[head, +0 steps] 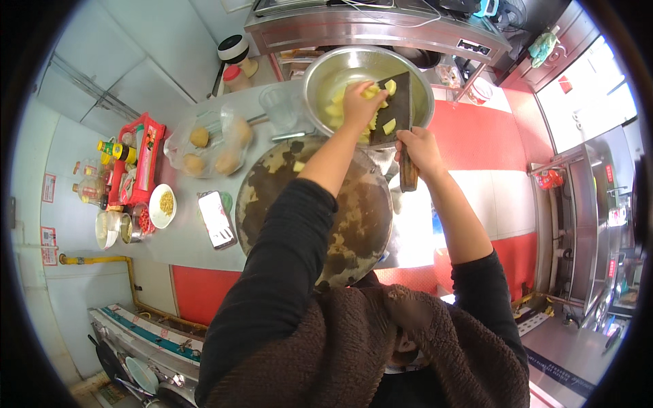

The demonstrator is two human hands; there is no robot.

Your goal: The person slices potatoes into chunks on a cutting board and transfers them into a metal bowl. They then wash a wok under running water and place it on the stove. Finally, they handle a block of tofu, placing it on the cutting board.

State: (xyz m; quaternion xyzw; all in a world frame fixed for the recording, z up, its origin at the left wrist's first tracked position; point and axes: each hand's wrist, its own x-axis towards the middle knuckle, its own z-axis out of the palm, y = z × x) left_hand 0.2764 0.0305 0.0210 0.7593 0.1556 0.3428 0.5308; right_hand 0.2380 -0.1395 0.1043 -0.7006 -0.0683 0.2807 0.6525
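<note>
My right hand (419,148) grips the wooden handle of a cleaver (404,102), whose dark, broad blade lies tilted over a large steel bowl (424,84). A few pale yellow potato pieces (389,126) rest on the blade. My left hand (363,104) is at the blade's left side with fingers bent over potato pieces; whether it grips any is hard to see. More cut pieces (334,109) lie in the bowl. Below it, a round, stained chopping board (362,204) stands on the metal table, with one pale piece (299,166) on it, beside my left forearm.
Left on the table (189,255) are a plastic bag (176,137) with several round potatoes, a clear plastic container (279,104), a phone (217,219), a white bowl of chopped food (158,206) and a red basket (148,168) with bottles. A steel counter (377,28) stands beyond the bowl.
</note>
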